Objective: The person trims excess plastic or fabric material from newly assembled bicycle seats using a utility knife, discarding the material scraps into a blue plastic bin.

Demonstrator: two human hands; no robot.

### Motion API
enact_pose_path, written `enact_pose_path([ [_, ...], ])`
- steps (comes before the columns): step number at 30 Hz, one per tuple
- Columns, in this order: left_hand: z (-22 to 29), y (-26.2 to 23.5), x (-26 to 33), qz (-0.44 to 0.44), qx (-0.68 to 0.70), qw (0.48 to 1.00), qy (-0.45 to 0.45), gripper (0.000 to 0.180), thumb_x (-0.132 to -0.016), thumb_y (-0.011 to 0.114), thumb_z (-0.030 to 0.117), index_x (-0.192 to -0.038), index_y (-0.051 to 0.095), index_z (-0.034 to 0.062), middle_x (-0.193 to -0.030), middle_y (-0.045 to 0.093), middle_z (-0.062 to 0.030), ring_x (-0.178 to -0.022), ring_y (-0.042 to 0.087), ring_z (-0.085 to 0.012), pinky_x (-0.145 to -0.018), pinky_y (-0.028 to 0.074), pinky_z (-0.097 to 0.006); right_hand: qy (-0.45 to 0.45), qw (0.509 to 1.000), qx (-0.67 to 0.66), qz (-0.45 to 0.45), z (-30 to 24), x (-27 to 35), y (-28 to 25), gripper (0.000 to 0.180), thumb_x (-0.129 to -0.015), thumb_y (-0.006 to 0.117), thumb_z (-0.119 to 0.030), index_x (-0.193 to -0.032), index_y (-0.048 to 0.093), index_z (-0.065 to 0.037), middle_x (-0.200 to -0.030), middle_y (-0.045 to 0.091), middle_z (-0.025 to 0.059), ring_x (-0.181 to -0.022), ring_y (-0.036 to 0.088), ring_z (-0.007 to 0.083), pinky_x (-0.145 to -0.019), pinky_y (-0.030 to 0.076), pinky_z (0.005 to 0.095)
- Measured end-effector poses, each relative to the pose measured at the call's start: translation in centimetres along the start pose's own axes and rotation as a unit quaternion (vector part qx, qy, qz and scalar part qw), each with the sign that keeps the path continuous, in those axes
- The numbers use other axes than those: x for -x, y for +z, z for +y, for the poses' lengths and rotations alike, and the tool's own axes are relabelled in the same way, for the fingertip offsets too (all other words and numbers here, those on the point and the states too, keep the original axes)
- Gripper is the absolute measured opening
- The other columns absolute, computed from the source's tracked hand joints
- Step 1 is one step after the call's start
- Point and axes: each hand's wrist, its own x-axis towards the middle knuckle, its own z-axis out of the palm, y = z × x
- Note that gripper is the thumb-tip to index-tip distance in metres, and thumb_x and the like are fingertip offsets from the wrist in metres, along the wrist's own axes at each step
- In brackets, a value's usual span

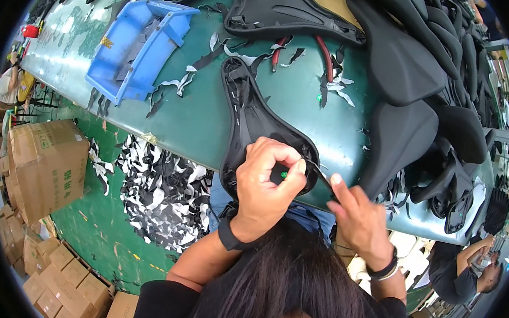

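At the near edge of the bench (pixel 189 123), a saddle (pixel 246 123) lies underside up, its nose toward the far edge and its broad end reaching the near edge, right in front of the person's body; that placing probably keeps the broad rim within easy reach of both hands, and the upturned hollow bares its inner border. The left hand (pixel 267 186) is over this broad end, thumb and index tips brought together in a fine pinch near the rim, though I cannot tell what, if anything, is between them; the wrist bent over the shell may also help steady it. The right hand (pixel 364 224), beyond the near edge, grasps a dark slim piece (pixel 324 178) between thumb and fingers, slanting toward the left fingertips; whether it is a strip or a tool is unclear. A blue bin (pixel 103 71) sits by the near edge toward the bench's left end, perhaps so that the middle remains free for handling. Red handles (pixel 328 61) lie farther from the near edge, among scraps (pixel 180 85), while black saddles (pixel 409 63) crowd the right side, seemingly stacked to save room
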Motion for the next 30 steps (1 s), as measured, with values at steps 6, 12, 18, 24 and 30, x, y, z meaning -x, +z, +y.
enact_pose_path([
  [6,0.5,-0.9,-0.3,0.002,0.382,0.915,-0.128,0.006,-0.088,0.060,0.005,-0.092,0.056,0.0027,-0.092,0.057,-0.0067,-0.085,0.052,-0.0143,-0.084,0.040,-0.027,0.061,0.972,-0.157,0.164,-2.4,4.0,5.2,0.074,-0.081,0.071,-0.003,-0.144,0.035,-0.009,-0.083,0.058,0.0134,-0.063,0.060,0.0348,-0.052,0.049,0.0424],
  [12,4.2,-4.3,-5.0,-0.184,-0.009,0.983,0.002,0.039,-0.084,0.069,0.017,-0.118,0.055,0.0039,-0.115,0.057,-0.0106,-0.109,0.053,-0.0245,-0.097,0.038,-0.033,0.095,0.965,-0.211,0.120,-0.7,2.8,2.8,0.051,-0.084,0.067,-0.001,-0.132,0.051,-0.003,-0.119,0.061,0.0211,-0.099,0.064,0.0374,-0.081,0.054,0.0392],
  [18,3.5,-5.3,-11.7,-0.499,-0.418,0.727,0.218,0.054,-0.073,0.076,0.029,-0.119,0.058,0.0074,-0.111,0.059,-0.0099,-0.111,0.051,-0.0281,-0.096,0.036,-0.043,0.121,0.920,-0.322,0.187,-0.1,2.2,2.6,0.050,-0.091,0.059,-0.004,-0.135,0.039,0.007,-0.132,0.051,0.0281,-0.116,0.058,0.0381,-0.097,0.046,0.0384],
  [24,3.5,-9.7,-7.2,-0.285,-0.309,0.906,-0.058,0.048,-0.079,0.075,0.022,-0.117,0.056,0.0007,-0.100,0.060,-0.0110,-0.092,0.061,-0.0256,-0.081,0.049,-0.037,0.117,0.905,-0.388,0.126,-0.4,1.0,2.7,0.049,-0.091,0.058,-0.006,-0.136,0.039,0.005,-0.131,0.053,0.0266,-0.116,0.058,0.0392,-0.097,0.045,0.0389],
  [30,0.9,-9.5,-1.4,-0.146,-0.147,0.960,-0.186,0.047,-0.086,0.070,0.019,-0.120,0.046,-0.0031,-0.099,0.067,-0.0179,-0.088,0.067,-0.0239,-0.079,0.051,-0.034,0.109,0.914,-0.385,0.073,-0.9,-2.6,1.9,0.050,-0.092,0.058,-0.007,-0.139,0.040,-0.001,-0.126,0.056,0.0257,-0.110,0.058,0.0427,-0.090,0.048,0.0407],
])
